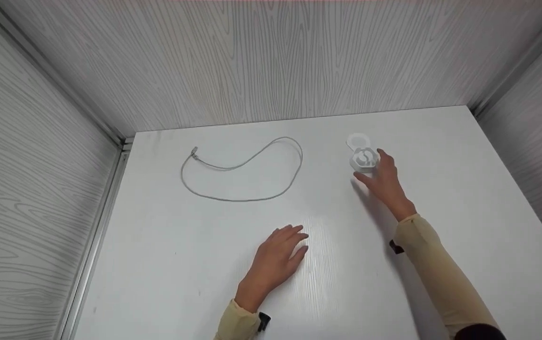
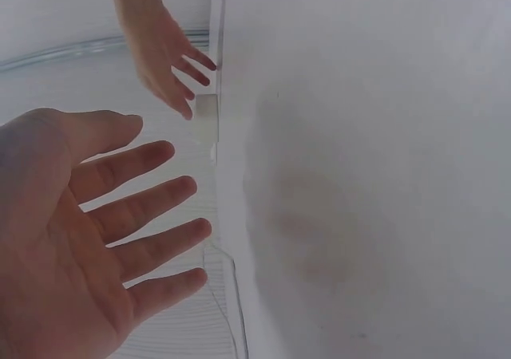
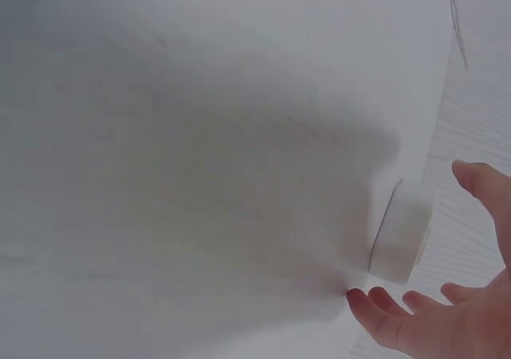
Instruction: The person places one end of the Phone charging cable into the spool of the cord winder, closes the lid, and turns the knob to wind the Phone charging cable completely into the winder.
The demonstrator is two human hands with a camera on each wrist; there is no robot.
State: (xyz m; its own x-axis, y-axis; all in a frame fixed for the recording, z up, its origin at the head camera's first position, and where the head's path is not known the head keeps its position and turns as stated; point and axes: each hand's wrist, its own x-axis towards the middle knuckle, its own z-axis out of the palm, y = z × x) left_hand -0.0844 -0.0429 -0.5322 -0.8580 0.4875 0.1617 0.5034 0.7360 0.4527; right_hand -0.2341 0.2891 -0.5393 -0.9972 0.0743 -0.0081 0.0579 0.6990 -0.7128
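Well to the left of the white case (image 1: 364, 159) stands a wall panel (image 1: 30, 179) with a wood-grain pattern, edged by a metal rail (image 1: 93, 250). Next, also left of the case and apart from it, a thin grey cable (image 1: 237, 201) lies in one loose loop on the white table (image 1: 157, 264), its ends (image 1: 194, 152) together on the side away from the case. The left hand (image 1: 278, 259) is left of the case and nearer the person, over the table; its fingers are straight and spread, holding nothing. A pale yellow sleeve (image 1: 237, 321) covers that arm. Just behind the case is a round white lid (image 1: 358, 141); whether the two are joined, I cannot tell. The case sits on the table. At its right, the right hand (image 1: 384, 177) reaches around it, thumb and fingers parted on either side, not gripping. Far right of the case rises another wall panel (image 1: 530, 108).
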